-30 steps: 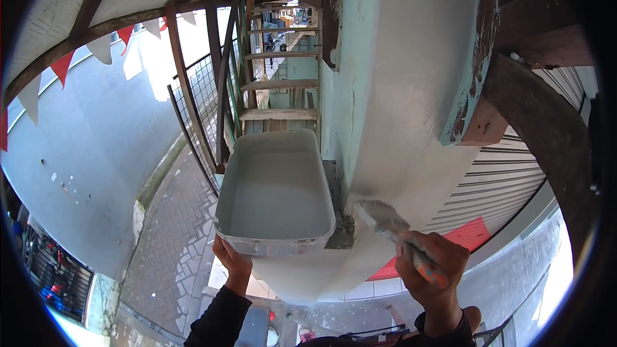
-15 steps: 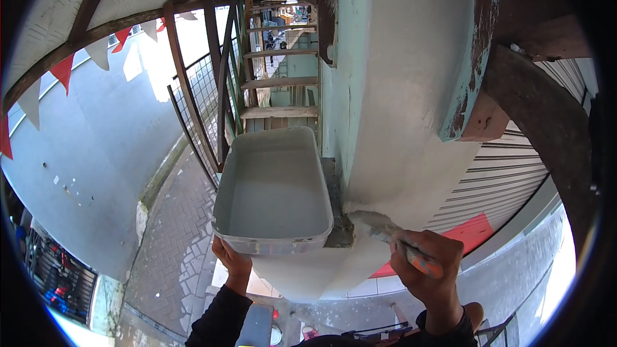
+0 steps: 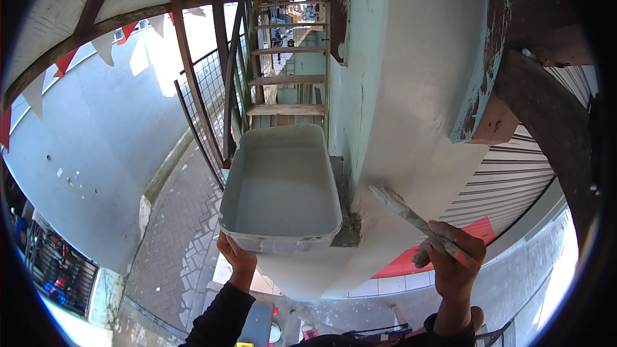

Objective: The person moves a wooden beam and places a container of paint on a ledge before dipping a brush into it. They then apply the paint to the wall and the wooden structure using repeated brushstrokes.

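My left hand (image 3: 238,259) holds the near left corner of a clear plastic tub (image 3: 280,241) from below. Grey-white liquid (image 3: 283,193) fills part of the tub, which sits by a narrow rough ledge (image 3: 348,228). My right hand (image 3: 454,259) is closed around the handle of a paintbrush (image 3: 411,217). The brush slants up and left, its bristles at the pale wall (image 3: 411,122), just right of the ledge. Its bristles and ferrule are coated in grey.
Wooden stairs (image 3: 286,109) rise behind the tub, with a metal railing (image 3: 198,112) on their left. A dark curved beam (image 3: 546,112) and a peeling post (image 3: 479,83) stand at the right. A paved alley (image 3: 173,244) lies below left.
The brush has moved right and slightly up along the wall, away from the ledge corner, and my right hand has shifted right. The view has shifted slightly; the tub stays in my left hand.
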`<state>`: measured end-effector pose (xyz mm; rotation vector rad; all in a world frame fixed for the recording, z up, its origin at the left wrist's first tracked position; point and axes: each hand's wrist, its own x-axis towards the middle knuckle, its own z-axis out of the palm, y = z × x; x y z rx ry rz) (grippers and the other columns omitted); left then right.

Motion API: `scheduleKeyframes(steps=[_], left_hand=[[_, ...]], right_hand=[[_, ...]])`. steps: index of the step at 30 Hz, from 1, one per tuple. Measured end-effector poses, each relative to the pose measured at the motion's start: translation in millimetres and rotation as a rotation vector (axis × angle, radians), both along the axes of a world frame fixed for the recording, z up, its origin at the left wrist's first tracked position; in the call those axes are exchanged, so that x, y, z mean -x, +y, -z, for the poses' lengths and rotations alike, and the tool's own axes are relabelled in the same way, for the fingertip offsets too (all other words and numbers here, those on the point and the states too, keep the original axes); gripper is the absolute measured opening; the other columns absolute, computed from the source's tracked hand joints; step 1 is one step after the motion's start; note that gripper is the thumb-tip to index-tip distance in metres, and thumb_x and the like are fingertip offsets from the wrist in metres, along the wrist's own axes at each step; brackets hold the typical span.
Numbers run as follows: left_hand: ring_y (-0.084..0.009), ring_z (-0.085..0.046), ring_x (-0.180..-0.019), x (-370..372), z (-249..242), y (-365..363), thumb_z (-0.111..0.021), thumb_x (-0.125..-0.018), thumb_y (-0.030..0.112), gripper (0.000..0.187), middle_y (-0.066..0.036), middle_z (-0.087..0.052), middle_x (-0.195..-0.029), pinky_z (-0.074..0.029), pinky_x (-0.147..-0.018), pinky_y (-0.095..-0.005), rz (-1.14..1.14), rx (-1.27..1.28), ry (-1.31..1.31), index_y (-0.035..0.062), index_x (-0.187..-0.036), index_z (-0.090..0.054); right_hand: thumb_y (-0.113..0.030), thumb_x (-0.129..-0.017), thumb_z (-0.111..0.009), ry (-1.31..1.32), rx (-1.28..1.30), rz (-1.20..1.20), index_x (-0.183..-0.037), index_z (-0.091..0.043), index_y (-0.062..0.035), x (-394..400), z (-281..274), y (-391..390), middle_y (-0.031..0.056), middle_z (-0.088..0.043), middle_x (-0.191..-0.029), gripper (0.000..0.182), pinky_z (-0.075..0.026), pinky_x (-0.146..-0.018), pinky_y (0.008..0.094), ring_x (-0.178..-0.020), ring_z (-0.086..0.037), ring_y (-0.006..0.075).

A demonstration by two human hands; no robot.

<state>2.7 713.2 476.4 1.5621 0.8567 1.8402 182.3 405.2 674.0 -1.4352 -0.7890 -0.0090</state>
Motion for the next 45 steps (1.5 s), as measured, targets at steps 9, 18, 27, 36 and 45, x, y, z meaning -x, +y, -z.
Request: scheduleKeyframes(steps=[9, 18, 27, 36, 45], left_hand=[[-0.0185, -0.055, -0.065, 5.2, 6.0, 6.7, -0.035, -0.103, 0.032, 0.043, -0.011, -0.059, -0.072, -0.043, -0.061, -0.0328, 0.069, 0.001, 0.026, -0.0031, -0.092, -0.056], [-0.0174, -0.056, -0.066, 4.3, -6.8, 0.6, -0.035, -0.104, 0.034, 0.045, -0.011, -0.06, -0.072, -0.044, -0.061, -0.0327, 0.068, -0.003, 0.058, -0.0043, -0.095, -0.057], [-0.0162, -0.058, -0.068, 7.1, -4.1, 1.4, -0.035, -0.104, 0.03, 0.042, -0.01, -0.062, -0.074, -0.045, -0.062, -0.0315, 0.144, 0.036, 0.025, -0.0038, -0.096, -0.059], [-0.0138, -0.058, -0.07, 6.6, -14.0, -4.1, -0.035, -0.104, 0.027, 0.041, -0.01, -0.063, -0.074, -0.045, -0.062, -0.0303, 0.139, 0.039, 0.052, -0.0054, -0.095, -0.058], [-0.0141, -0.059, -0.071, 4.6, -10.5, -2.6, -0.035, -0.104, 0.028, 0.042, -0.01, -0.065, -0.077, -0.046, -0.063, -0.0298, 0.111, 0.006, 0.039, -0.0056, -0.098, -0.06]], right_hand=[[-0.004, -0.067, -0.083, -0.803, 0.273, 0.058, -0.107, -0.073, -0.0077, -27.3, -12.0, 2.0, 0.0104, -0.066, -0.075, 0.041, -0.052, -0.052, 0.0282, -0.063, -0.067, 0.0198], [-0.004, -0.07, -0.077, -0.817, 0.408, -0.089, -0.108, -0.073, -0.0127, -29.4, -29.5, -10.2, 0.0094, -0.065, -0.094, 0.04, -0.057, -0.062, 0.03, -0.075, -0.069, 0.0211], [0.0, -0.068, -0.075, -0.839, 0.447, -0.16, -0.111, -0.07, -0.0125, -30.5, -8.6, 20.2, 0.0085, -0.066, -0.097, 0.045, -0.059, -0.063, 0.0311, -0.076, -0.069, 0.0226], [0.003, -0.065, -0.076, -0.817, 0.465, -0.18, -0.111, -0.07, -0.011, -28.7, 1.2, 13.7, 0.009, -0.066, -0.098, 0.049, -0.058, -0.064, 0.0331, -0.08, -0.069, 0.0246], [0.005, -0.064, -0.074, -0.842, 0.412, -0.162, -0.116, -0.068, -0.0133, -18.1, -27.5, 6.5, 0.0058, -0.064, -0.099, 0.055, -0.057, -0.064, 0.0325, -0.077, -0.067, 0.0224]])
